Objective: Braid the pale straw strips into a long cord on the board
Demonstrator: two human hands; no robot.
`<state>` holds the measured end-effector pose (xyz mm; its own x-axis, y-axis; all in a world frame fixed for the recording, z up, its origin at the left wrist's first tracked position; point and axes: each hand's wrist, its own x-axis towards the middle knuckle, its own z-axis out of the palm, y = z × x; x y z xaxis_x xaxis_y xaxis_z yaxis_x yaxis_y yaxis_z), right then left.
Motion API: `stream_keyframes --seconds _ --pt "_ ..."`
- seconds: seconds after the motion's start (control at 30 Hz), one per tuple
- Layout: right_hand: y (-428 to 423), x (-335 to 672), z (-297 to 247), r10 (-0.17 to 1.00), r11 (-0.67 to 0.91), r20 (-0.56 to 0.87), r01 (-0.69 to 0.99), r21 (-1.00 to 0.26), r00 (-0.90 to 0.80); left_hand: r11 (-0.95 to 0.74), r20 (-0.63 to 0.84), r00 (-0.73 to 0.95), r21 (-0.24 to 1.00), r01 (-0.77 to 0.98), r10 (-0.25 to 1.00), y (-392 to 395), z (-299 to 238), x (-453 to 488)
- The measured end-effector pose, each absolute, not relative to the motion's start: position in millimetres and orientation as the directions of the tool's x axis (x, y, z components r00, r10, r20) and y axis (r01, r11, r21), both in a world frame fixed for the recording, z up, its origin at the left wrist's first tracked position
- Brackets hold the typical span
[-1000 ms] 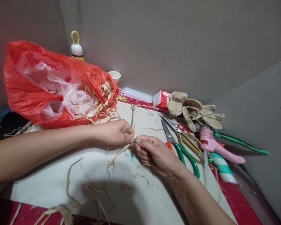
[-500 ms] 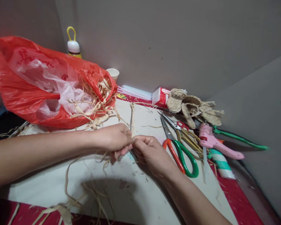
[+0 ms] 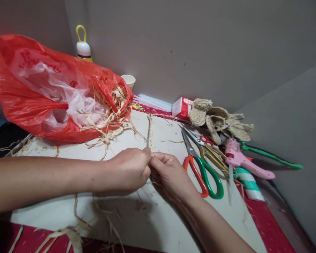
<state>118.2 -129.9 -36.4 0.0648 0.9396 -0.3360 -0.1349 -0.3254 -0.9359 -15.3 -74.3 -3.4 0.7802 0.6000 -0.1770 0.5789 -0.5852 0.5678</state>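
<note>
My left hand [image 3: 130, 169] and my right hand [image 3: 168, 174] meet at the middle of the white board [image 3: 160, 218], both pinched on the near end of a thin twisted straw cord [image 3: 149, 131]. The cord runs away from my fingers toward the board's far edge, pulled straight. My left fist is curled, knuckles up, thumb side against my right fingertips. Loose straw strips [image 3: 76, 214] trail on the board below my left forearm.
A red plastic bag [image 3: 39, 88] spilling straw lies at the left. Green-and-orange scissors [image 3: 202, 168], smaller scissors, a pink glue gun [image 3: 239, 160], woven straw pieces [image 3: 218, 121], a red-white box [image 3: 183, 106], a paper cup [image 3: 128, 80] and a bottle [image 3: 83, 47] stand around.
My left hand has rolled over into a tighter fist against my right fingertips. The loose straw tail that hung below my fingers is now out of sight under my hands.
</note>
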Motion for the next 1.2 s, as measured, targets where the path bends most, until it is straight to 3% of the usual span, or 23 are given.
stream_keyframes --seconds 0.2,0.33,0.5,0.63,0.77,0.87,1.03,1.2 --pt "-129 121 -30 0.951 -0.299 -0.31 -0.214 -0.93 0.02 -0.494 -0.271 0.779 0.645 0.583 0.566 -52 19 -21" --pt "-127 123 -25 0.947 -0.318 -0.318 -0.294 -0.901 -0.051 -0.413 -0.127 0.749 0.768 0.49 0.651 -32 21 -20" --pt "-125 125 -25 0.941 -0.338 -0.315 -0.283 -0.898 -0.124 -0.024 -0.404 0.818 0.891 0.453 0.41 -35 6 -14" --pt "-124 130 -26 0.928 -0.371 -0.338 -0.292 -0.881 -0.158 -0.068 -0.282 0.871 0.94 0.336 0.403 -37 1 -15" --pt "-123 140 -28 0.919 -0.388 -0.358 -0.218 -0.896 -0.164 0.016 -0.319 0.904 0.945 0.328 0.284 -26 2 -18" --pt "-123 147 -30 0.905 -0.406 -0.38 -0.12 -0.906 -0.194 -0.085 -0.262 0.936 0.954 0.289 0.237 -19 3 -19" --pt "-122 150 -31 0.889 -0.414 -0.392 -0.051 -0.909 -0.239 -0.273 -0.275 0.911 0.892 0.361 0.306 -18 3 -17" --pt "-123 148 -28 0.904 -0.37 -0.364 0.015 -0.929 -0.222 -0.117 -0.36 0.85 0.894 0.432 0.383 -22 4 -17"
